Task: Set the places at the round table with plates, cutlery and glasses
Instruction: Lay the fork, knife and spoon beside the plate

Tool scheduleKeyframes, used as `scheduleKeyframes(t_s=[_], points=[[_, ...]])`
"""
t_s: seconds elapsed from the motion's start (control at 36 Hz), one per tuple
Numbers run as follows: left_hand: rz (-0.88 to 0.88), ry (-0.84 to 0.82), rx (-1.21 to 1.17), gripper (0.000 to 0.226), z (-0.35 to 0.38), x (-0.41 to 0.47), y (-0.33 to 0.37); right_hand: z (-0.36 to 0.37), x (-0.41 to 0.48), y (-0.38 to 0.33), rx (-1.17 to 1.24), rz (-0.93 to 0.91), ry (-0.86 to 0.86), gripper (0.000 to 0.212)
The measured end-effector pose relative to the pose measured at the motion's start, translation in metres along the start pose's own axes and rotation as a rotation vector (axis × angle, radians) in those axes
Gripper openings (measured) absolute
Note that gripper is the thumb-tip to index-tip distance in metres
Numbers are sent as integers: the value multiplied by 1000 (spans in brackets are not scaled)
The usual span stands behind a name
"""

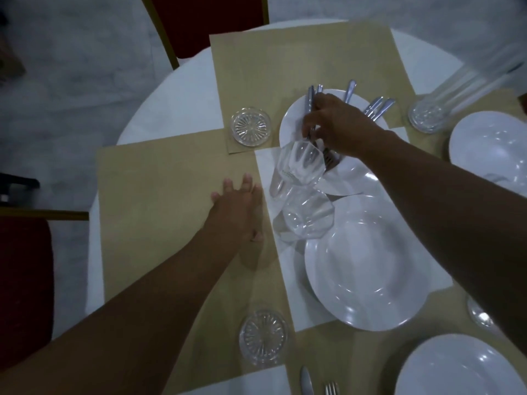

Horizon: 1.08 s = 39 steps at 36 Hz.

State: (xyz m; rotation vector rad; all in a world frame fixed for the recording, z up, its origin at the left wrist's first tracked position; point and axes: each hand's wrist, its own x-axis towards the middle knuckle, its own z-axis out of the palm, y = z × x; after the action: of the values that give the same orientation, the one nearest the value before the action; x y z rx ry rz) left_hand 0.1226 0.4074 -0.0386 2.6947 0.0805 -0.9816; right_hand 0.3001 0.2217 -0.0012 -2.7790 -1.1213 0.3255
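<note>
On the round table [171,86], cut off at the right, a tan placemat [159,201] is touched by the left hand [236,209] with flat, wide grip, and over the far plate [291,121] the right hand [333,124] is clenched in a tight grip round a half-hidden cutlery bundle [309,99], handles pointed away.

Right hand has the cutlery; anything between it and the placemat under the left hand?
Yes. Two clear glasses stand beside the right hand, between the cutlery and the placemat. The left hand also rests flat on that placemat's right edge.
</note>
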Motion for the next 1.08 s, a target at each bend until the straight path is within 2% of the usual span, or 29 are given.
scheduleKeyframes(t_s=[0.14, 0.33, 0.47, 0.64, 0.69, 0.75, 0.83, 0.92, 1.0, 1.08], points=[[13, 22, 18, 114, 2, 1, -3, -5, -6, 9, 15, -26, 74, 16], [9, 24, 66, 108, -5, -7, 2, -19, -31, 10, 10, 39, 376, 7], [16, 44, 64, 108, -5, -10, 3, -16, -65, -5, -6, 218, 400, 13], [113, 124, -33, 106, 13, -6, -17, 1, -136, -51, 241, 483, 462, 11], [125, 134, -22, 100, 16, -8, -20, 7, -168, -70, 310, 550, 457, 13], [114, 150, -32, 85, 17, -14, -16, 14, -201, -87, 380, 611, 436, 13], [104, 225, -97, 58, 20, -42, -7, 28, -249, -107, 512, 720, 404, 15], [98, 403, -313, 54, 31, -88, 2, 42, -290, -122, 594, 777, 377, 15], [134, 585, -286, 49, 48, -139, 20, 56, -328, -137, 676, 811, 328, 14], [182, 658, -334, 37, 74, -185, 41, 68, -363, -152, 724, 817, 257, 12]])
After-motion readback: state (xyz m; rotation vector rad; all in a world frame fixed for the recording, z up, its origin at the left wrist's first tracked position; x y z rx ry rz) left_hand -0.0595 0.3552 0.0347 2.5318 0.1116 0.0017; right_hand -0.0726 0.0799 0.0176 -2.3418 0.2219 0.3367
